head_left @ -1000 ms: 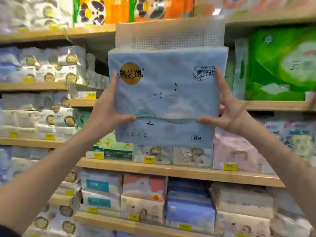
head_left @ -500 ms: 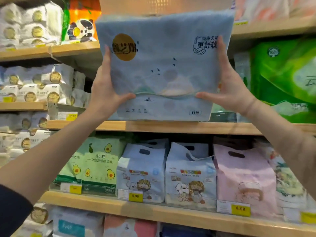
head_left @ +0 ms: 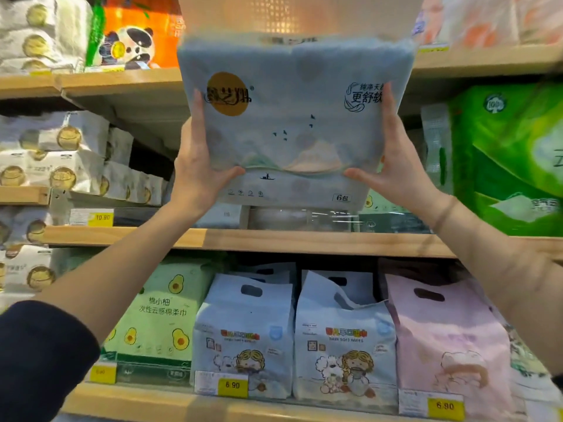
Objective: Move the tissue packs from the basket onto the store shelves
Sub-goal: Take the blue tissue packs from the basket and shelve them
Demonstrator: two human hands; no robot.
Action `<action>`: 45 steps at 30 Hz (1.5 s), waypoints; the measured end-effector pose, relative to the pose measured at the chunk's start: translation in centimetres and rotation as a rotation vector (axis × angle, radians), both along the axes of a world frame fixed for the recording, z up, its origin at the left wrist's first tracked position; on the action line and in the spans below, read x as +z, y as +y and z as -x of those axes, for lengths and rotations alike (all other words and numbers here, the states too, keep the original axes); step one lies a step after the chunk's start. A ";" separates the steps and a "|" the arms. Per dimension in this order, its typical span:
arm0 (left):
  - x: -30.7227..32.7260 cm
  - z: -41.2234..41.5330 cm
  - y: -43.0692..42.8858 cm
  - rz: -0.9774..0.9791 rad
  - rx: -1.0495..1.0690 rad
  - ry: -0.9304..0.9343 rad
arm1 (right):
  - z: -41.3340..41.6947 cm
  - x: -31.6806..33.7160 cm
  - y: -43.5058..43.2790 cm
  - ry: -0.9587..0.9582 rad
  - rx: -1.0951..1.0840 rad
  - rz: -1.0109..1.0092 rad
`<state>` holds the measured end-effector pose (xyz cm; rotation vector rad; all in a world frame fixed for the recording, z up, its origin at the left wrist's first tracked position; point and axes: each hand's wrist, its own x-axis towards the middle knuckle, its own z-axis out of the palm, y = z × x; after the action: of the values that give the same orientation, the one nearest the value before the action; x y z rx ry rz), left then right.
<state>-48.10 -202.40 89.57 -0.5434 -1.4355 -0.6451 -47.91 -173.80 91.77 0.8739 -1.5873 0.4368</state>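
A large pale blue tissue pack point(head_left: 292, 117) with a gold round logo and a translucent handle flap on top is held up in front of the upper shelves. My left hand point(head_left: 198, 159) grips its left edge, thumb across the front. My right hand point(head_left: 388, 159) grips its right edge the same way. The pack hangs just above the wooden shelf point(head_left: 274, 240), in front of the gap under the higher shelf point(head_left: 122, 83). The basket is out of view.
White tissue packs point(head_left: 70, 166) fill the left shelves. Green packs point(head_left: 511, 159) stand at right. Below sit an avocado-print pack point(head_left: 158, 315), two baby wipe bags point(head_left: 243, 336) and a pink bag point(head_left: 447, 339). Yellow price tags line the shelf edges.
Both hands have raised the blue pack and carried it closer to the shelves. My view has tilted up, so the lower shelves have dropped out of view.
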 end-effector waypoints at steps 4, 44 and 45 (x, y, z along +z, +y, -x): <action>-0.1 2.1 -0.6 -0.014 -0.065 -0.050 | 1.0 -0.1 -1.0 -0.025 -0.036 -0.007; 4.6 16.7 -2.3 0.309 0.108 -0.713 | 14.3 3.5 -0.5 -0.589 -0.421 -0.028; 4.7 16.9 -2.4 0.322 0.107 -0.722 | 14.6 3.6 -0.5 -0.605 -0.415 -0.029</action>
<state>-65.04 -204.81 94.28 -0.4972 -2.2584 -0.5482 -62.49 -174.27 95.41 0.4206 -2.2738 0.3975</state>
